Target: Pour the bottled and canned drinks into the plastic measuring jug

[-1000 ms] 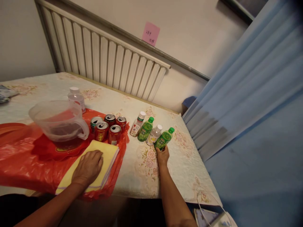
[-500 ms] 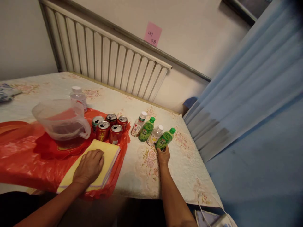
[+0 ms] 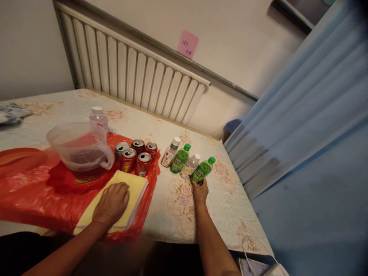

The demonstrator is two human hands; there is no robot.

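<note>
My left hand [image 3: 112, 204] lies palm down on a folded yellow cloth [image 3: 135, 184], its fingers resting loosely over it. With my right hand [image 3: 201, 191] I grip the lower part of a green-capped bottle with a green label [image 3: 202, 170], which stands at the right end of a short row. Beside it in the row are a clear white-capped bottle [image 3: 190, 166], a second green bottle [image 3: 179, 158] and another white-capped bottle [image 3: 170, 152]. My right fingertips are partly hidden by the bottle.
Several drink cans [image 3: 128, 160] cluster on a red plastic bag [image 3: 34, 199]. Left of them, a clear plastic jug [image 3: 77, 147] sits on a red scalloped dish [image 3: 61, 180]. A white-capped bottle [image 3: 99, 119] stands behind. A blue curtain [image 3: 287, 126] hangs at right; a radiator [image 3: 129, 73] lines the wall.
</note>
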